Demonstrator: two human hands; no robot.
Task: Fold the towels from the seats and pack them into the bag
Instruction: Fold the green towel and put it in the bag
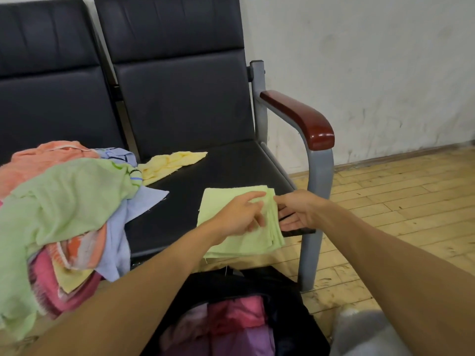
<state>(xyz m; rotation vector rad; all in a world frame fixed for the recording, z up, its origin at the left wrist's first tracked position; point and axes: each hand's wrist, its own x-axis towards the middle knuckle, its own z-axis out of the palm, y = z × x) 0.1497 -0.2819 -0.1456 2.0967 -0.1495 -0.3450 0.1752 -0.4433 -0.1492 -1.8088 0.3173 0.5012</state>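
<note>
While towel pile lies alongside | right hand grip pinches green towel | left hand grip unclear

The bag below the folded green towel is cropped by the frame. The right hand fingertips are partly hidden under it.

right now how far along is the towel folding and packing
Done: pink and purple towels lie in the black bag. In hand: left hand presses, right hand pinches the folded pale green towel. Still to do: the heap of coloured towels and a yellow towel, unfolded.
</note>
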